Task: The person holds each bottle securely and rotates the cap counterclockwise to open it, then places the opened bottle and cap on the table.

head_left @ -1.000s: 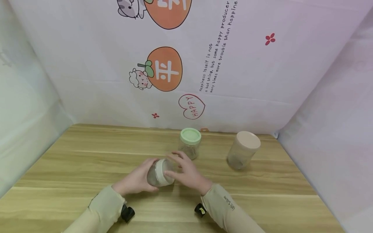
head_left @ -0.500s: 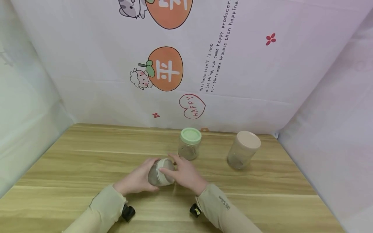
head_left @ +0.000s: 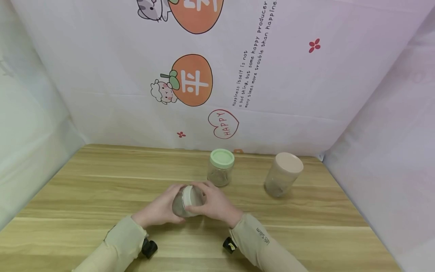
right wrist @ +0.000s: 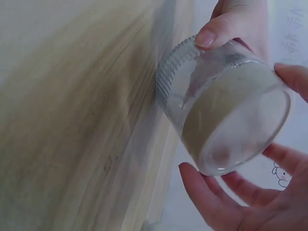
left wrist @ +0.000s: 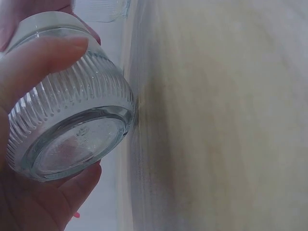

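Tilted on its side just above the table, a ribbed clear glass jar [left wrist: 77,91] with a pale cream lid [right wrist: 245,127] sits between my hands. My left hand [head_left: 161,207] grips the jar's body, thumb on one side and fingers on the other, as the left wrist view shows. On the lid end is my right hand [head_left: 219,204]; in the right wrist view its curled fingers and thumb surround the lid's edge, with fingertips right at the rim. The jar's base faces the left wrist camera, and no contents show through it.
Behind my right hand stands a glass jar with a green lid [head_left: 222,158]. Farther right is a taller clear jar with a beige lid [head_left: 289,163]. Both are upright on the wooden table [head_left: 102,181], which ends at a printed white cloth [head_left: 272,124].
My right hand has moved in slightly to the left, its raised fingers now curled around the lid's edge. The left hand and the jar have stayed almost still.
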